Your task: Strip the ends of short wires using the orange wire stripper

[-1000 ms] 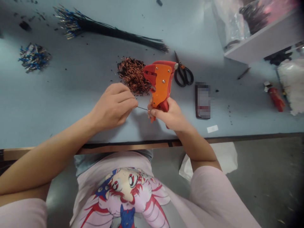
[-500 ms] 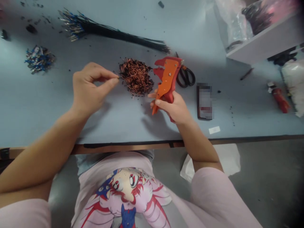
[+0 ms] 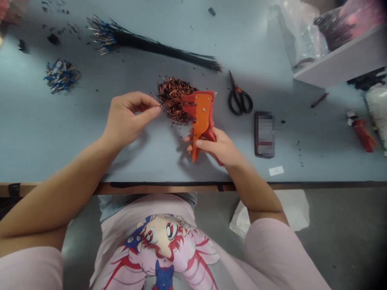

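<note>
Thin black wire [image 3: 160, 105] pinched between the fingers [image 3: 150, 113] of the left hand [image 3: 130, 119], its tip just beyond them

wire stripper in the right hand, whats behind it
Behind the orange wire stripper lies a heap of copper wire bits; the part of the heap under the tool is hidden.

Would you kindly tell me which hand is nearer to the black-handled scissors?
Right: the right hand, holding the orange wire stripper, sits below and left of the scissors; the left hand is farther left, past the copper clippings.
</note>
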Available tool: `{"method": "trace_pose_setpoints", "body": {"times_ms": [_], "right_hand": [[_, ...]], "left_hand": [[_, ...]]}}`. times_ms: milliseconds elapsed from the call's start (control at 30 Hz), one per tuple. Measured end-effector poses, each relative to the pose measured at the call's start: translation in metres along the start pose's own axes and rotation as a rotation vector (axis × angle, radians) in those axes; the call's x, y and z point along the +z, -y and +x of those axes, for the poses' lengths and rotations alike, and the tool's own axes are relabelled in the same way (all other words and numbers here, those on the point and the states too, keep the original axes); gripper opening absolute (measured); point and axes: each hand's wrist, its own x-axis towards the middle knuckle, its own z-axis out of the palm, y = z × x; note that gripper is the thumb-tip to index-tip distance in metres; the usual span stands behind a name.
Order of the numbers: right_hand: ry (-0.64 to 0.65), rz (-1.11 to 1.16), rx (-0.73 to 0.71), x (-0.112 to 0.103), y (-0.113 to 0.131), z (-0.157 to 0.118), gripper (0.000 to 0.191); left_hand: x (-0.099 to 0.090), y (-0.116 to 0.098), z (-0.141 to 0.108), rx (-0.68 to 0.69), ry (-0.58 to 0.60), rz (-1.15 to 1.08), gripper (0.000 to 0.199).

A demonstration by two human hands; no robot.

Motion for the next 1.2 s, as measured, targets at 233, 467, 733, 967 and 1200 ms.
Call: {"method": "trace_pose_setpoints", "body": {"times_ms": [233,467,733,967,1200], "right_hand": [[0.047,0.079,0.083,0.006,0.003,-0.004,0.037],[0.150,0.180,0.102,0.005,0.003,-0.005,0.035],[0.249,0.173,0.104,0.005,0.001,-0.010,0.031],[0.235,0.138,0.093,0.007,0.003,-0.011,0.032],[0.217,0.143,0.065,0.007,0.001,-0.010,0.033]], "left_hand": [[0.002,0.006,0.000,0.021,0.006,-0.035,0.006],[0.004,-0.001,-0.006,0.144,0.015,0.062,0.004],[0.007,-0.004,-0.011,0.198,0.065,0.121,0.005],[0.008,-0.006,-0.012,0.234,0.038,0.144,0.008],[0.007,-0.004,-0.010,0.296,-0.013,0.230,0.007]]}}
